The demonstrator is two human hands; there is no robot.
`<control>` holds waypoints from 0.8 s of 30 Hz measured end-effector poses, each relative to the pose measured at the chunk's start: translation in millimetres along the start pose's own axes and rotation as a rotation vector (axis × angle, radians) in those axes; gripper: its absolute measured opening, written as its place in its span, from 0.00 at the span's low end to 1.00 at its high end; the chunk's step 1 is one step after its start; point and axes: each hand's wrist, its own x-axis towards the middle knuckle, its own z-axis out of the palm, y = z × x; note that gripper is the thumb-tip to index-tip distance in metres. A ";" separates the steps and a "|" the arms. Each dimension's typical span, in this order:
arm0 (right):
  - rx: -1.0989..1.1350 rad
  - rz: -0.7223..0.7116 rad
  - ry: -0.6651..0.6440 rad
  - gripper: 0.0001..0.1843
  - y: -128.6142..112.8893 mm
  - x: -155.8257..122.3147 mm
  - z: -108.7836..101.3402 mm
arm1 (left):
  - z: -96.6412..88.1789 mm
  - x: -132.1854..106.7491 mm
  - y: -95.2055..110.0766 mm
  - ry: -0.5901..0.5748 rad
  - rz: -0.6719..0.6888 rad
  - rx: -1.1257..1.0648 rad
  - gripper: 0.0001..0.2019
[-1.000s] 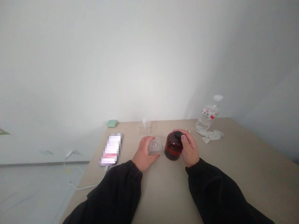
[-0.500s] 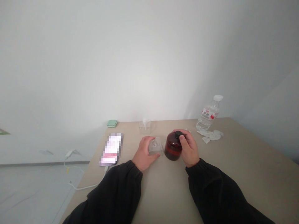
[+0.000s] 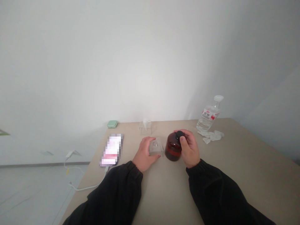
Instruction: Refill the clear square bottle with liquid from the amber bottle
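Observation:
My left hand (image 3: 145,153) is closed around the left side of a small clear box (image 3: 156,151), thumb at its near edge and fingers at its far edge. The box is on the tabletop, with a small round clear shape on its upper part. A dark amber bottle (image 3: 172,149) with a black cap (image 3: 179,134) is gripped by my right hand (image 3: 190,149), its thumb near the cap. The bottle tilts slightly to the right, just beside the clear box. Liquid shows through its brown wall. My right fingers are mostly hidden behind the bottle.
At the back stand a second clear box (image 3: 145,128) with white tissue and a green case (image 3: 112,124). On the left lies a phone (image 3: 111,150) with a white cable (image 3: 86,188). A water bottle (image 3: 208,115) and crumpled tissue (image 3: 212,136) are at the back right, near the wall.

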 end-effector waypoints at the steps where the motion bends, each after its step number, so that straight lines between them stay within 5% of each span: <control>1: 0.008 -0.003 0.002 0.14 -0.1 -0.2 0.3 | -0.1 0.0 0.1 0.000 -0.003 0.000 0.30; 24: -0.002 0.040 0.118 0.15 -7.5 0.7 1.1 | -0.4 0.2 -0.5 -0.003 0.007 -0.005 0.30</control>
